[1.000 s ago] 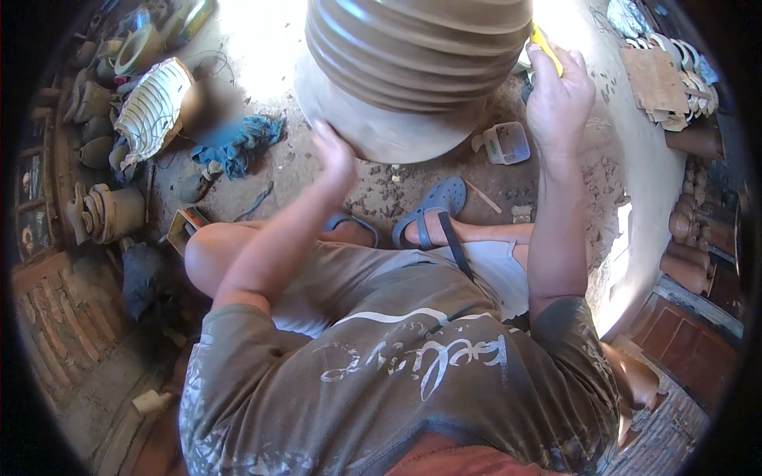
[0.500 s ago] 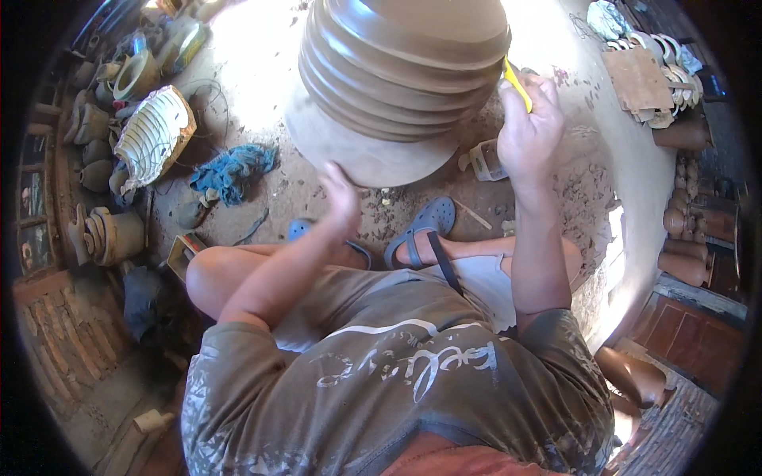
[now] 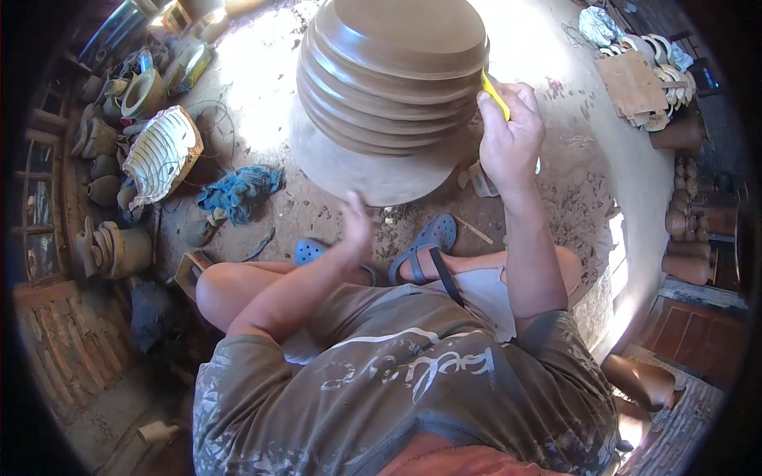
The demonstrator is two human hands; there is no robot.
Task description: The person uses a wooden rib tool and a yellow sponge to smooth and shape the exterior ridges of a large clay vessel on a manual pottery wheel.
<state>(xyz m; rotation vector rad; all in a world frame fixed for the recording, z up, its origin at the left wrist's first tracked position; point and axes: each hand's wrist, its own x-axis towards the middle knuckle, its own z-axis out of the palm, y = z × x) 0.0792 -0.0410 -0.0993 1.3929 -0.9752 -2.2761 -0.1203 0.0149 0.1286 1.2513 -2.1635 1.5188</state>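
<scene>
A brown clay pot (image 3: pixel 389 95) with wavy ridges round its side stands on a pale round potter's wheel (image 3: pixel 373 176). My right hand (image 3: pixel 512 131) is closed on a thin yellow scraper (image 3: pixel 496 97), pinched between thumb and fingers. The scraper's upper tip meets the pot's right side. At the near rim of the wheel is my left hand (image 3: pixel 357 226), slightly blurred, with its fingers stretched out and nothing in them. Its fingertips are at the rim; whether they touch it I cannot tell.
A blue rag (image 3: pixel 240 193) and a ribbed cream mould (image 3: pixel 165 151) lie to the left, near several clay pots. Blue clogs (image 3: pixel 429 242) are on my feet below the wheel. A pale container (image 3: pixel 482 181) sits behind my right wrist. A brown board (image 3: pixel 631 86) leans at the right.
My left hand has shifted right along the wheel's near rim. The right hand and scraper stay against the pot's right side. The whole view has tilted slightly, showing more of the pot's top.
</scene>
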